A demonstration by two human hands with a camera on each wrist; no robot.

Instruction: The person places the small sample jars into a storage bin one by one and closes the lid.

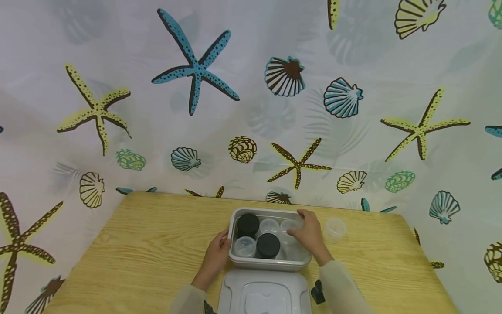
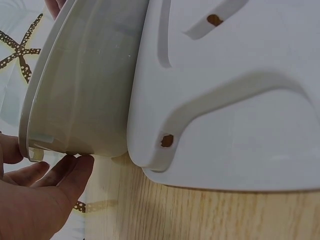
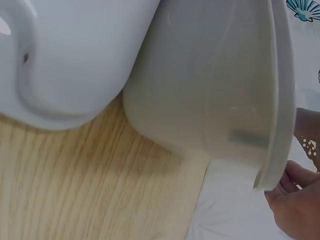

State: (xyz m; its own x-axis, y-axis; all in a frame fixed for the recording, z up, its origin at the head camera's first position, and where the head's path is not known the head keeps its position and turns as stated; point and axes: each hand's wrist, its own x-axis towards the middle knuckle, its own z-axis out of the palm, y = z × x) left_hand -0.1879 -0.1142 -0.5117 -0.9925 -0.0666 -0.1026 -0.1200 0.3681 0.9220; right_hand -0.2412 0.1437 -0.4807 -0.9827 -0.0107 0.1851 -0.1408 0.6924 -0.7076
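A light-coloured plastic bin [image 1: 269, 264] stands on the table, holding black-lidded jars [image 1: 248, 224] and clear plastic cups [image 1: 245, 247]. My left hand [image 1: 218, 253] grips the bin's left end, its thumb by the rim and fingertips against the side wall, as the left wrist view shows. Over the bin's right end, my right hand [image 1: 311, 233] reaches in from above with thumb and fingers around a clear cup [image 1: 287, 225]. The right wrist view has this hand just above the rim, the cup hidden behind the wall.
Directly in front of the bin lies a white lid [image 1: 264, 290] with moulded grooves. Another clear cup [image 1: 335, 229] stands on the wooden table [image 1: 164, 231], right of the bin. A shell-and-starfish patterned cloth [image 1: 235, 122] hangs behind and along both sides.
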